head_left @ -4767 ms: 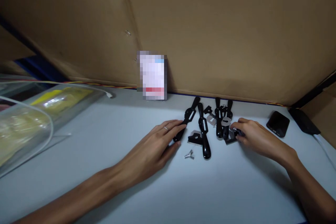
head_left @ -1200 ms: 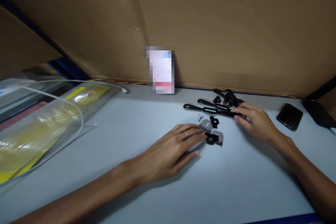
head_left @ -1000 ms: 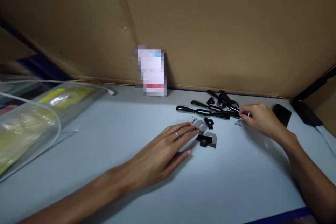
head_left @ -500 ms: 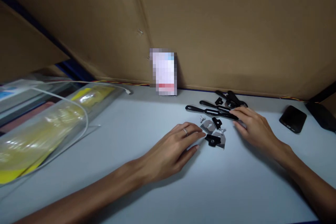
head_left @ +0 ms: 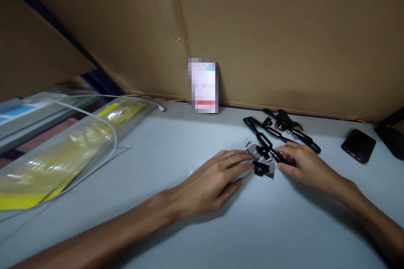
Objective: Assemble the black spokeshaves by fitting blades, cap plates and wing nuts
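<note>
My left hand point(head_left: 212, 178) lies flat on the grey table point(head_left: 202, 227), fingers stretched out, fingertips next to a grey metal plate with a black cap point(head_left: 264, 170). My right hand point(head_left: 302, 164) has its fingers closed round the near end of a long black slotted handle point(head_left: 262, 138), which lies slanted across the small parts. A silver wing screw point(head_left: 247, 141) lies just left of it. More black handles point(head_left: 295, 130) lie behind, near the cardboard wall.
A cardboard wall point(head_left: 268, 38) closes the back of the table. A blurred white card point(head_left: 204, 85) leans against it. A clear plastic bag with yellow contents point(head_left: 59, 155) and a white cable point(head_left: 104, 134) lie at left. A black phone point(head_left: 357, 146) lies at right.
My right hand has taken hold of one long black handle and drawn its near end toward me, so it now lies slanted. My left hand has stayed flat by the plates.
</note>
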Motion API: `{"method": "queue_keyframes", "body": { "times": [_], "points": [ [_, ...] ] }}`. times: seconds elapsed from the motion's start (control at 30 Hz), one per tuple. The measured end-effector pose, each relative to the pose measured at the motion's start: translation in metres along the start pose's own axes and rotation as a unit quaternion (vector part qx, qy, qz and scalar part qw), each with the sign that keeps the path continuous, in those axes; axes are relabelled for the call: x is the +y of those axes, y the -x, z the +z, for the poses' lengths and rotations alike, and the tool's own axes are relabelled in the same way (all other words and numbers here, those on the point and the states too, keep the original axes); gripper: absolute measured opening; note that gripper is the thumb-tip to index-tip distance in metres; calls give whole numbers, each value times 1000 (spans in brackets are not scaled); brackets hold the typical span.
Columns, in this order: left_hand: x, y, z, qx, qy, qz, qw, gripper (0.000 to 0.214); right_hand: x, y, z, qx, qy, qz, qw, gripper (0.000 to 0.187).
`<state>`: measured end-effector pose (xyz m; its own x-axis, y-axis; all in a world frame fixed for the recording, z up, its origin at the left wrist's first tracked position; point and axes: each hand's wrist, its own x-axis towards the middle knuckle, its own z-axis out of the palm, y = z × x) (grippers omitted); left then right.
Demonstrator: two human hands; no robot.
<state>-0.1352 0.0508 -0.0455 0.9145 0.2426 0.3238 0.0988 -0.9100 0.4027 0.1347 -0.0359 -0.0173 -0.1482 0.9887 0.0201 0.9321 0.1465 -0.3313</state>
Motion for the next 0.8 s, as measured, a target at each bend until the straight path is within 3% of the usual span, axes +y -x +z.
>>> {"method": "queue_keyframes", "body": {
  "times": [0.13, 0.33, 0.43, 0.57, 0.8],
  "points": [
    [1, 0, 0, 7, -1, -9, 1000, 36, -24, 3, 11, -10, -48, 12, 999, 20],
    [-1, 2, 2, 43, -10, -57, 997, 38, -39, 10, 13, -34, -95, -77, 992, 28],
    [-2, 4, 3, 60, -19, -66, 996, 39, -28, 8, 13, 11, -80, -65, 995, 29],
    [1, 3, 2, 50, -35, -62, 996, 45, -1, 0, 10, 102, 47, 14, 994, 26],
    [6, 1, -2, 6, -47, -31, 998, 41, 29, -7, 2, 86, 127, 66, 986, 29]
  ]
}}
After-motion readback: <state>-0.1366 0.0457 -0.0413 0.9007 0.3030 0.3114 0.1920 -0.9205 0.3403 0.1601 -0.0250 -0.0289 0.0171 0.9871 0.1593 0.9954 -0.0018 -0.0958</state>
